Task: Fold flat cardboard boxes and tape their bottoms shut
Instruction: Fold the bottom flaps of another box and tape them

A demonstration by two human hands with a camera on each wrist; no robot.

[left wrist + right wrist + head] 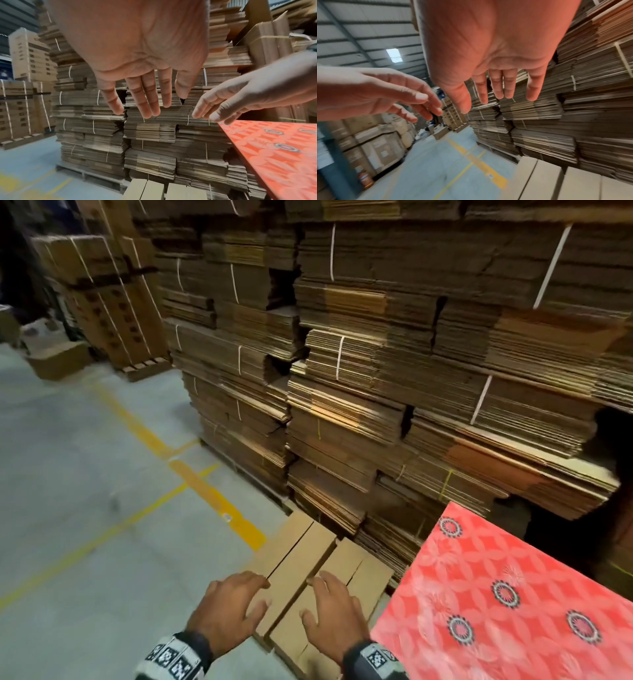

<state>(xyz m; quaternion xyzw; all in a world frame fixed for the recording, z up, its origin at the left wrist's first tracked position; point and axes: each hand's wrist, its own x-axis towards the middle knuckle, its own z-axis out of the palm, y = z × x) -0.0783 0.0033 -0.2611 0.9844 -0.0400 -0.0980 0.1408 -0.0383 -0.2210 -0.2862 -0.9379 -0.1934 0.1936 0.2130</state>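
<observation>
Your left hand (228,609) and your right hand (330,609) hover side by side, palms down, fingers spread and nearly straight, holding nothing. Both wrist views show bare palms with air under the fingers; neither hand touches cardboard. Each wrist wears a dark band with black-and-white square markers (173,657).

Directly beneath your hands lies the flat brown cardboard box stack (301,556), its flaps parted by narrow slots, resting low beside the grey concrete floor (68,474). Just to your right, a red patterned sheet with round black-and-white medallions (496,594) covers a raised surface whose corner points toward the cartons.

Beyond the flat boxes rises a tall wall of bundled flattened brown cartons (376,354), tied with thin white straps and stacked unevenly on a pallet. Yellow painted lines (212,494) cross the floor to your left. Farther off stand strapped printed cartons (102,296), and above them the right wrist view shows a corrugated metal roof with one skylight (393,55).
</observation>
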